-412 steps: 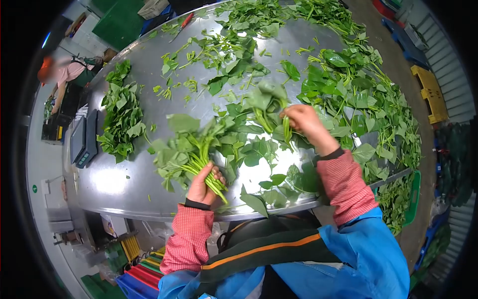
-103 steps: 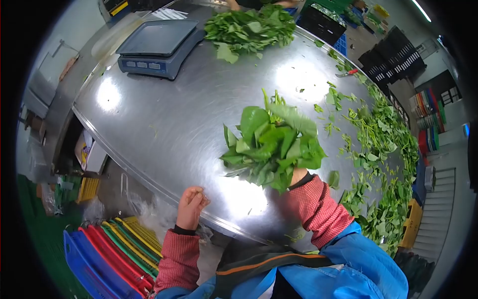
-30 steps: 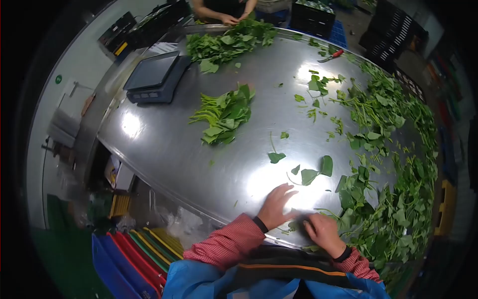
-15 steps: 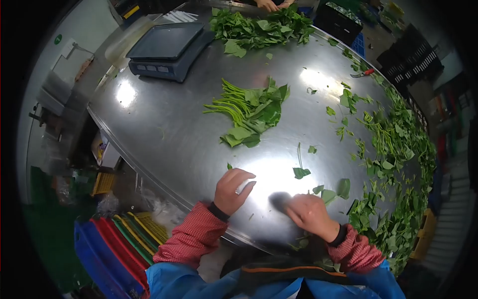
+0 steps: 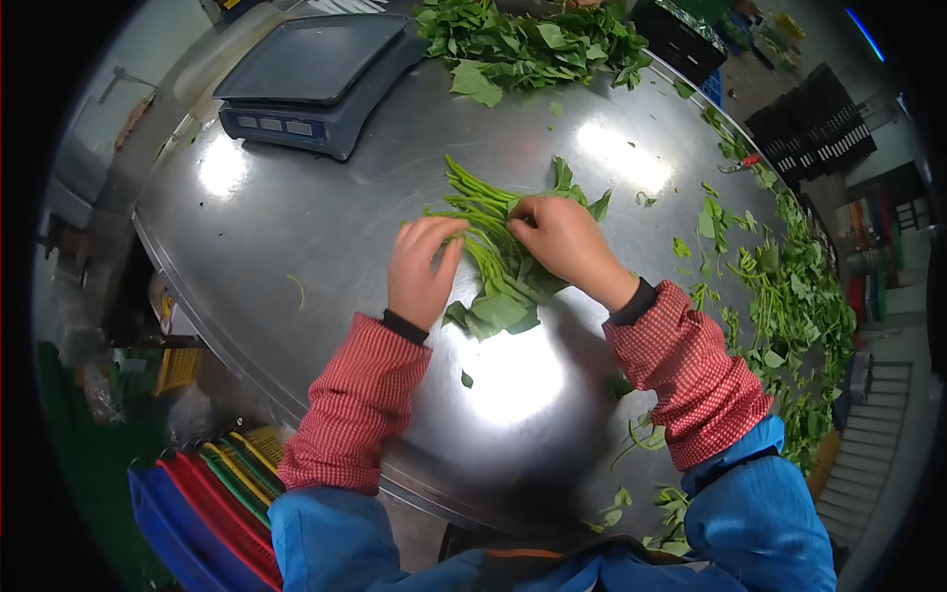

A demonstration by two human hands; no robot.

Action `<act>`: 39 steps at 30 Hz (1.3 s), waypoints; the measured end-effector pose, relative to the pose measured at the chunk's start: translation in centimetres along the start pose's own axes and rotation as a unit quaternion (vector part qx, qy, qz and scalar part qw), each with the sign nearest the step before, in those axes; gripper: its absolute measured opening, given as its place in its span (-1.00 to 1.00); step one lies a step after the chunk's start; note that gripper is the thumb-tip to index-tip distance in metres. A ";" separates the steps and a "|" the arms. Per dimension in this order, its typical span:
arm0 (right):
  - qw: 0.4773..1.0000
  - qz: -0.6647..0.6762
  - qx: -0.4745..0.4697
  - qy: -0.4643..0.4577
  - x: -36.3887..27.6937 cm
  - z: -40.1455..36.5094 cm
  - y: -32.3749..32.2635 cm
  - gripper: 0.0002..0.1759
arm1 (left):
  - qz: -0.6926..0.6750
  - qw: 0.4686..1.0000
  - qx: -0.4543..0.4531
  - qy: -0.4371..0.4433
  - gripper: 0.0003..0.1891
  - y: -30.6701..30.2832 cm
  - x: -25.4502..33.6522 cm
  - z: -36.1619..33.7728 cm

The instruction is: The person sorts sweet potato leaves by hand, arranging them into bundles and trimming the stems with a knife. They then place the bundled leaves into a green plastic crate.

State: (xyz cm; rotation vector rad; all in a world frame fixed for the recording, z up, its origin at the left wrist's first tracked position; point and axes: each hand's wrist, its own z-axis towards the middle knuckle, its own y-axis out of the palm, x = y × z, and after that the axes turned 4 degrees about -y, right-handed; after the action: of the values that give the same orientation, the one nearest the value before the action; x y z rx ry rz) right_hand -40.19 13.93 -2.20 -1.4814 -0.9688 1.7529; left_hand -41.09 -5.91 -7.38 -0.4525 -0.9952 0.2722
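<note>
A bunch of leafy greens [image 5: 501,301] lies on the metal table, its pale green stems pointing up and left. My left hand [image 5: 422,271] is at the left side of the bunch, thumb and fingers apart beside the stem ends. From the right, my right hand [image 5: 572,245] reaches over the bunch with its fingers closed on the greens where stems meet leaves. Its fingertips are partly hidden among the leaves.
A dark scale [image 5: 311,74] stands at the upper left of the metal table [image 5: 345,227]. Beyond the bunch is a pile of leaves [image 5: 538,49]. Loose greens [image 5: 799,296] line the right edge, near a red-handled tool [image 5: 751,160]. Stacked colored crates [image 5: 207,513] sit lower left.
Both hands have moved forward from the near side of the table to the bunch. The white item in my left hand and the dark blurred item by my right hand no longer show.
</note>
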 end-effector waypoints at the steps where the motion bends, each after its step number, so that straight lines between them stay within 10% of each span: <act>1: 1.000 -0.017 -0.017 0.012 0.2 0.4 0.3 -0.79 | 0.008 1.000 -0.003 0.000 -0.79 0.5 -0.6 0.6; 23: 0.991 0.048 -0.112 0.059 2.5 1.5 1.6 -0.76 | 0.045 0.998 -0.029 0.023 -0.79 4.5 -2.3 1.7; 32: 0.998 -0.053 -0.017 -0.010 0.8 1.0 1.8 -0.79 | 0.030 0.998 -0.016 0.046 -0.89 4.5 -2.6 1.4; 39: 0.978 0.184 0.083 0.048 1.4 0.5 0.7 -0.77 | 0.027 0.998 -0.012 0.048 -0.90 4.5 -2.9 1.1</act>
State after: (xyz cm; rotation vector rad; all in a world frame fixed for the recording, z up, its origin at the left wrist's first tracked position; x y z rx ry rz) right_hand -40.91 14.70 -3.50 -1.6976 -0.5061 1.9418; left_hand -43.65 -2.92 -11.23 -0.5102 -0.8936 0.2846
